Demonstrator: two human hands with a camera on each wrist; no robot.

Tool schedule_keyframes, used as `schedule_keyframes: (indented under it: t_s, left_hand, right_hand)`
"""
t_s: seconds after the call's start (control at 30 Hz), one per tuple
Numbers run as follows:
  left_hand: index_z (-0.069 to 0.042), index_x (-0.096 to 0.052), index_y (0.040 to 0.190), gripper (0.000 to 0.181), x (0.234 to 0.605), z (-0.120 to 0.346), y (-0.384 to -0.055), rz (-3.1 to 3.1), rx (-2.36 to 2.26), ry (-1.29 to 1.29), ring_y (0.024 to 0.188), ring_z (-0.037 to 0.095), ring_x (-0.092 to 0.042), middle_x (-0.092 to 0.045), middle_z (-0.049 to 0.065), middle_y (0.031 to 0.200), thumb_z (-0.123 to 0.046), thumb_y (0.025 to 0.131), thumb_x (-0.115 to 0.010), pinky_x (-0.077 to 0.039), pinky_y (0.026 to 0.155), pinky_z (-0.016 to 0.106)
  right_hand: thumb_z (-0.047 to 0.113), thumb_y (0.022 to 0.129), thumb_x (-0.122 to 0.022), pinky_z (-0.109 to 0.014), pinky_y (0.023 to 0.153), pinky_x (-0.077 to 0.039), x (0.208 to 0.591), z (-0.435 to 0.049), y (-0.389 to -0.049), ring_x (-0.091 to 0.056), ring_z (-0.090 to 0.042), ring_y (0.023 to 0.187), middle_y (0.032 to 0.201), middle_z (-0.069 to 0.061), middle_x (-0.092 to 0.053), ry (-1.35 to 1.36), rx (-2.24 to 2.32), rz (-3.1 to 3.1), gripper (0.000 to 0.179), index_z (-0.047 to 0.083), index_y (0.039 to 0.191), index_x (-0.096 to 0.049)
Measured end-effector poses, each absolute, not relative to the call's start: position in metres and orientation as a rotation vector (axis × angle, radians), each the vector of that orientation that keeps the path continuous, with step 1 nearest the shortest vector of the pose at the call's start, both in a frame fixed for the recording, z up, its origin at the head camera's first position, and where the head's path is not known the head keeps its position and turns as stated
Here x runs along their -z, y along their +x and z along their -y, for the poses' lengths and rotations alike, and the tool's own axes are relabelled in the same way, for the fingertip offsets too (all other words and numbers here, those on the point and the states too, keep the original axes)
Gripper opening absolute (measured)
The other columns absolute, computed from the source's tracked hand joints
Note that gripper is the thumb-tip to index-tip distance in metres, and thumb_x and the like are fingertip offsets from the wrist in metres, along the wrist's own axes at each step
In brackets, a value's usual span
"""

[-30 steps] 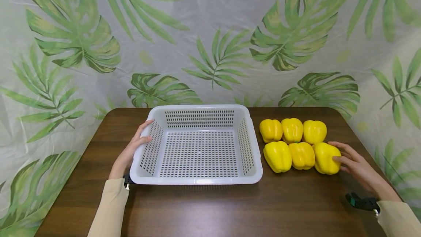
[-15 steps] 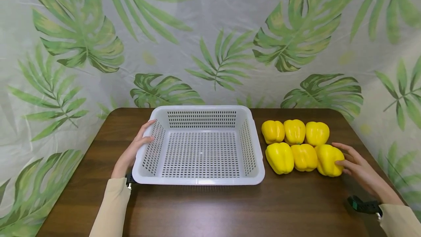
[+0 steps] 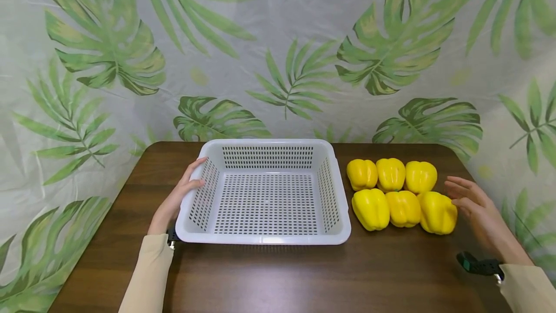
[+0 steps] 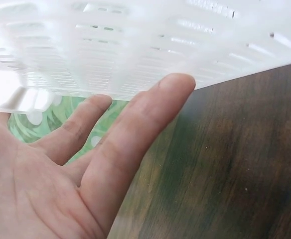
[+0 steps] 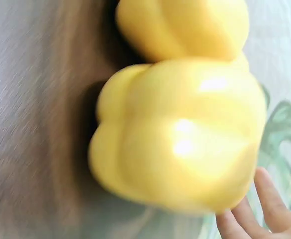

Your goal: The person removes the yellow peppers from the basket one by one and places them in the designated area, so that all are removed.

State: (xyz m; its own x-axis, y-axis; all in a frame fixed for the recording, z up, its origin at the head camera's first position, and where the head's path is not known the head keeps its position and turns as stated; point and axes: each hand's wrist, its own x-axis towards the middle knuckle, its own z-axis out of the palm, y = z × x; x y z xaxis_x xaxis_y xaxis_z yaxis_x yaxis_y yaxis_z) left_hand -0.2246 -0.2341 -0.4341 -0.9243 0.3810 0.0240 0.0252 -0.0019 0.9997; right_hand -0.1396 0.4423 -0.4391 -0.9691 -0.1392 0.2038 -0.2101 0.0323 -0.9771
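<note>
A white slotted plastic basket point(image 3: 267, 239) sits on the table at centre. My left hand point(image 3: 175, 199) grips its left rim, thumb and a finger over the edge. In the left wrist view, other fingers point(image 4: 130, 134) extend under the rim beside the outer wall. Several yellow bell peppers stand in two rows right of the basket. My right hand point(image 3: 479, 209) is beside the front-right bell pepper point(image 3: 437, 212), holding nothing. Its fingers are relaxed, their tips close to that pepper; whether they touch it I cannot tell. The same bell pepper point(image 5: 175, 139) fills the right wrist view.
The dark wooden table point(image 3: 278, 279) extends in front of the basket and peppers. A leaf-patterned cloth point(image 3: 304, 23) hangs behind the table. Close to the basket's right wall stands the front-left bell pepper point(image 3: 371, 209).
My right hand has drawn back from the front-right bell pepper, moving slightly right and up. The left hand stays on the basket rim. The head view has shifted slightly.
</note>
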Motion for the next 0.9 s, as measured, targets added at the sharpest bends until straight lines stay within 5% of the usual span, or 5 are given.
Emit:
schedule_keyframes:
  t_s: [0.27,0.57,0.7,0.8,0.9]
  left_hand:
    - [-0.027,-0.009,0.153,0.062,0.431,0.236,-0.222,-2.062,-1.963,0.406,0.125,0.049,-0.03,-0.006,0.019,0.154,-0.014,0.101,-0.04,-0.047,0.082,0.051]
    - [-0.02,-0.012,0.154,0.064,0.423,0.247,-0.218,-2.32,-1.856,0.475,0.106,0.038,-0.055,-0.028,0.026,0.145,-0.014,0.101,-0.047,-0.054,0.071,0.042]
    - [-0.017,-0.013,0.154,0.064,0.412,0.249,-0.215,-2.448,-1.771,0.481,0.124,0.042,-0.039,-0.017,0.021,0.152,-0.016,0.101,-0.047,-0.049,0.085,0.047]
    - [-0.019,-0.012,0.155,0.065,0.402,0.252,-0.212,-2.54,-1.681,0.458,0.137,0.044,-0.017,-0.007,0.014,0.157,-0.019,0.101,-0.048,-0.031,0.098,0.062]
    - [-0.023,-0.013,0.155,0.067,0.388,0.254,-0.206,-2.614,-1.586,0.452,0.141,0.041,0.0,0.001,0.007,0.159,-0.02,0.1,-0.05,-0.014,0.099,0.072]
  right_hand:
    - [-0.009,0.098,-0.036,-0.013,0.089,-0.037,0.421,-0.407,-0.15,-0.05,-0.003,0.115,0.129,0.006,-0.055,0.471,-2.097,2.085,0.044,0.002,0.14,-0.041]
    - [0.008,0.101,-0.045,-0.012,0.084,-0.038,0.398,-0.34,-0.16,-0.042,-0.007,0.119,0.133,0.011,-0.045,0.375,-1.743,2.416,0.042,0.007,0.143,-0.04]
    - [0.018,0.102,-0.045,-0.012,0.087,-0.037,0.387,-0.316,-0.164,-0.035,-0.025,0.129,0.142,-0.001,-0.039,0.364,-1.679,2.516,0.048,0.006,0.146,-0.033]
    - [0.023,0.102,-0.046,-0.032,0.104,-0.033,0.382,-0.303,-0.166,-0.026,-0.039,0.134,0.149,-0.014,-0.03,0.332,-1.65,2.573,0.053,0.007,0.149,-0.028]
    - [0.02,0.101,-0.048,-0.059,0.106,-0.019,0.381,-0.293,-0.169,-0.019,-0.045,0.135,0.152,-0.021,-0.022,0.346,-1.612,2.565,0.056,0.008,0.15,-0.024]
